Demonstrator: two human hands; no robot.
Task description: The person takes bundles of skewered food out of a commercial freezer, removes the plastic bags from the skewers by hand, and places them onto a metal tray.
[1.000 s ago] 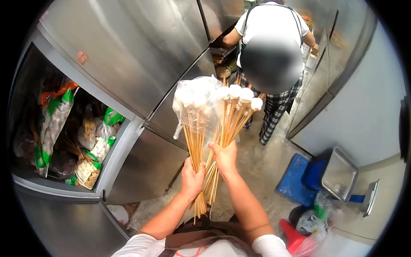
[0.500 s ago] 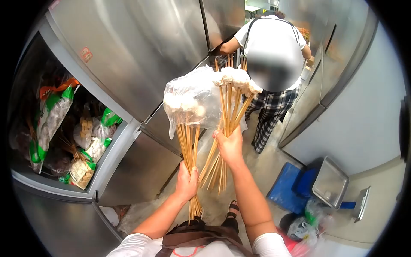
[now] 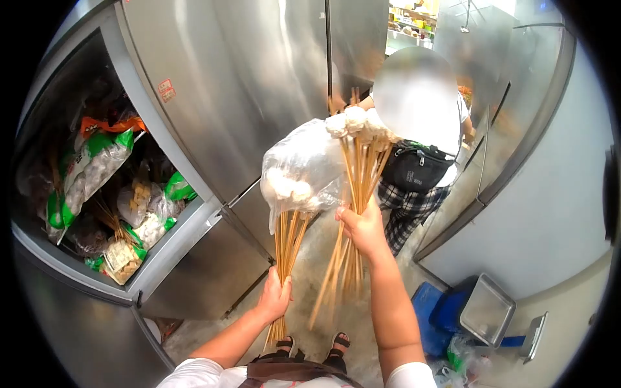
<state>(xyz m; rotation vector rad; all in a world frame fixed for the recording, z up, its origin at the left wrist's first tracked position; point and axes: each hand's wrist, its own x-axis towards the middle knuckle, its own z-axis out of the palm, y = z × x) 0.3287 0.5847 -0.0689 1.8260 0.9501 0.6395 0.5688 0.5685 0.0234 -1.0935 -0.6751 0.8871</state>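
Observation:
My left hand is closed round the lower part of a bundle of wooden skewers. Pale, ball-shaped food sits at the top of that bundle, under a clear plastic bag. In my right hand is a second bundle of skewers, gripped around the middle of the sticks. Its whitish food balls are uncovered and point up and away from me. The bag reaches across to the right bundle and overlaps it in this view.
An open freezer at left holds bagged food. Ahead, a person in plaid trousers with a black waist bag stands between steel cabinets. A metal tray and blue containers are at lower right.
The view has shifted, and both bundles appear slightly further right. The right bundle stands more upright, its lower sticks blurred. The person ahead appears lower in view.

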